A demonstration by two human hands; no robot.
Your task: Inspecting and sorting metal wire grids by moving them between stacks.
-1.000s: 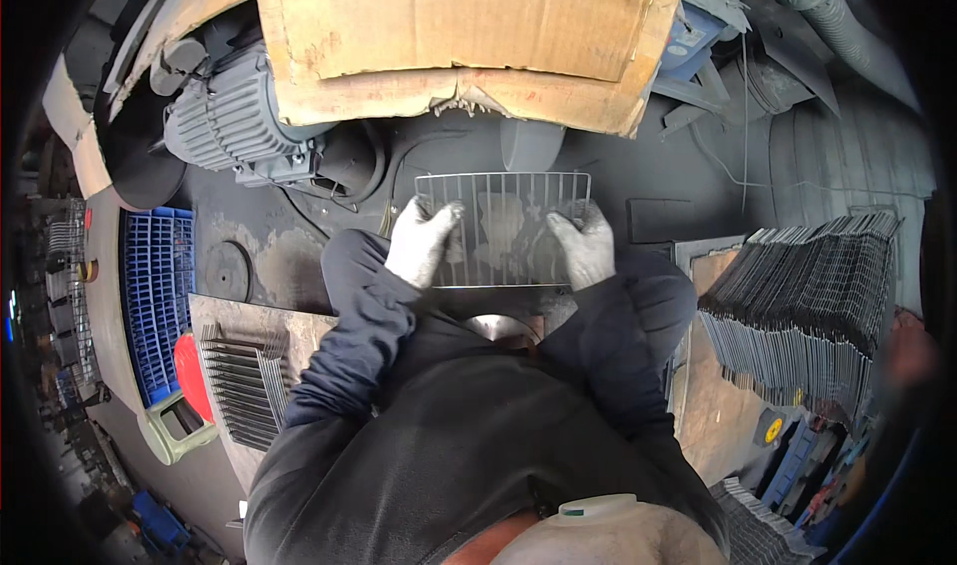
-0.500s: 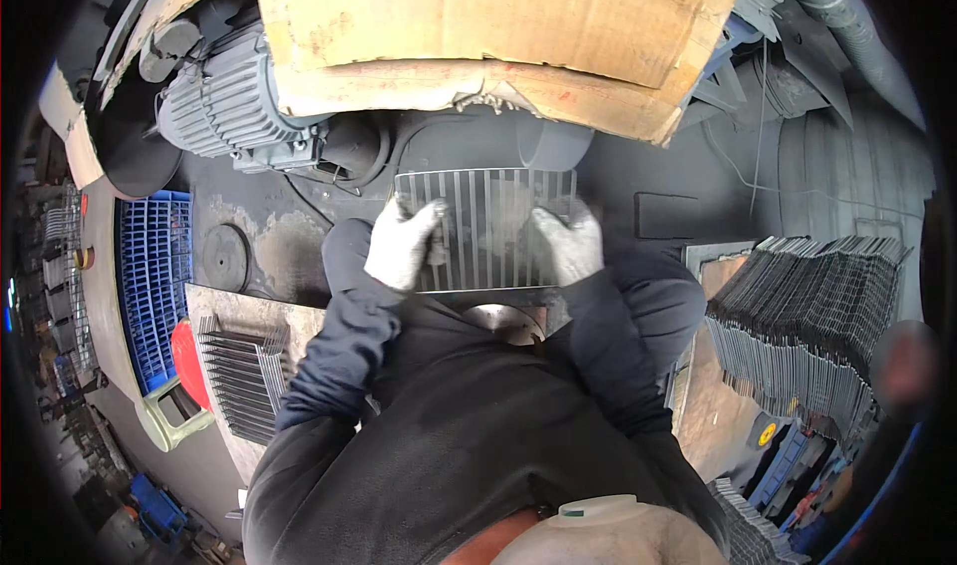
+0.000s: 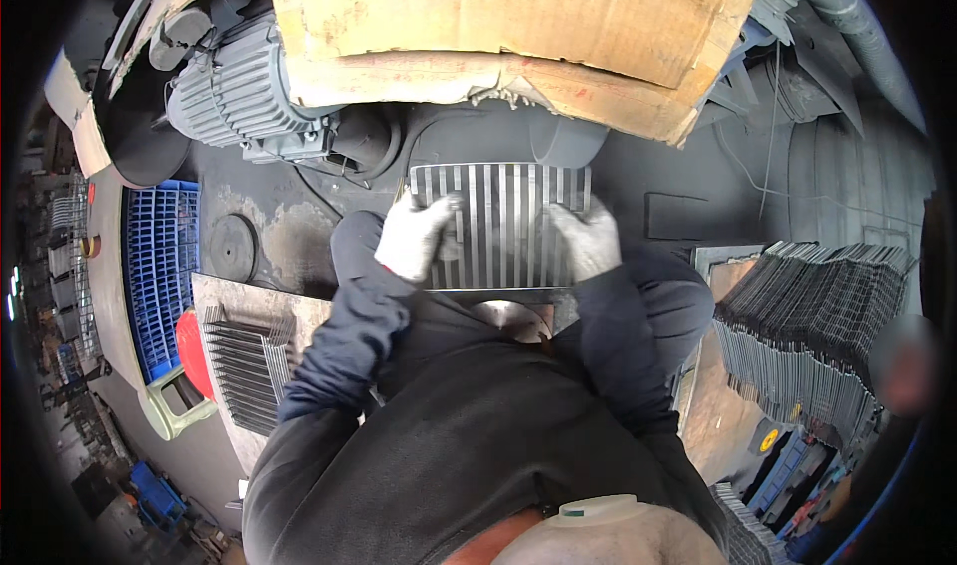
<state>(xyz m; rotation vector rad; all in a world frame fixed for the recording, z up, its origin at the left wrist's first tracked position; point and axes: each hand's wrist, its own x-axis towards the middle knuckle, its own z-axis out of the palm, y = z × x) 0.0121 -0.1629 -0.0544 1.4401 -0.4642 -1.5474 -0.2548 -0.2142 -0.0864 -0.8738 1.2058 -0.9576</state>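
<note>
A flat metal grate (image 3: 506, 228) with parallel bars spans the space between my two gloved hands, above my lap. My left hand (image 3: 414, 234), in a pale work glove, grips its left side, thumb on top and fingers hidden beneath. On the right side my right hand (image 3: 590, 241), also gloved, holds it the same way. Just below the grate's near edge, between my legs, shows a round shiny metal disc (image 3: 501, 316), partly covered by my clothing.
Tall stacks of wire grates (image 3: 812, 316) stand on a board at my right. A smaller stack (image 3: 244, 371) lies on a board at left, near a blue plastic crate (image 3: 159, 276) and a red round stool top (image 3: 194, 356). Ahead are a grey motor (image 3: 244, 91) and a cardboard sheet (image 3: 508, 26).
The grate's bars look brighter and more distinct, so its tilt seems slightly different. Both hands keep their hold. The whole view has shifted a little.
</note>
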